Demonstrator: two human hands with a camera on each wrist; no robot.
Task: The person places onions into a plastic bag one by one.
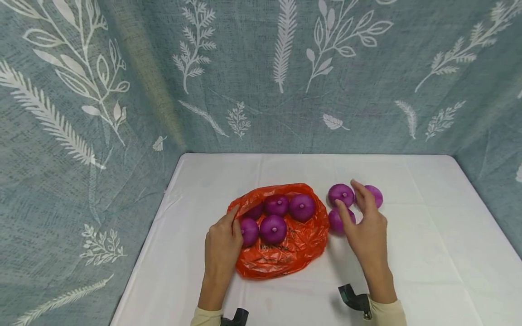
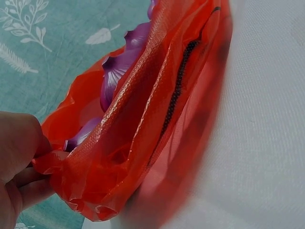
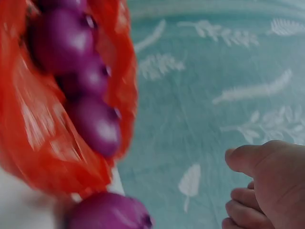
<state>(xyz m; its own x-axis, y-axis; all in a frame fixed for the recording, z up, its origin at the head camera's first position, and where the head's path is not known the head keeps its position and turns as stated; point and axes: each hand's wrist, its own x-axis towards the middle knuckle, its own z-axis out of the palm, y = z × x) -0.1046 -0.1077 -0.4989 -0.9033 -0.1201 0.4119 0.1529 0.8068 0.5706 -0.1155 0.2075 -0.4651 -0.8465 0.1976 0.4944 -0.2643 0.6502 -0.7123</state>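
An orange plastic bag (image 1: 293, 249) lies open on the white table (image 1: 428, 253) with several purple onions (image 1: 273, 228) inside. My left hand (image 1: 223, 242) pinches the bag's left rim (image 2: 52, 162), fingers curled on the plastic. Three more purple onions lie loose to the bag's right: one (image 1: 341, 194) at the back, one (image 1: 373, 195) behind my fingers, one (image 1: 335, 221) nearest the bag. My right hand (image 1: 364, 226) hovers over these with fingers spread and relaxed, holding nothing. In the right wrist view the fingers (image 3: 267, 186) are loosely curled beside a blurred onion (image 3: 107, 212).
A teal cloth with white leaf prints (image 1: 261, 77) walls in the table at the back and both sides. The table's left edge (image 1: 138, 262) runs close to my left arm. Bare white surface stretches to the right (image 1: 448, 226).
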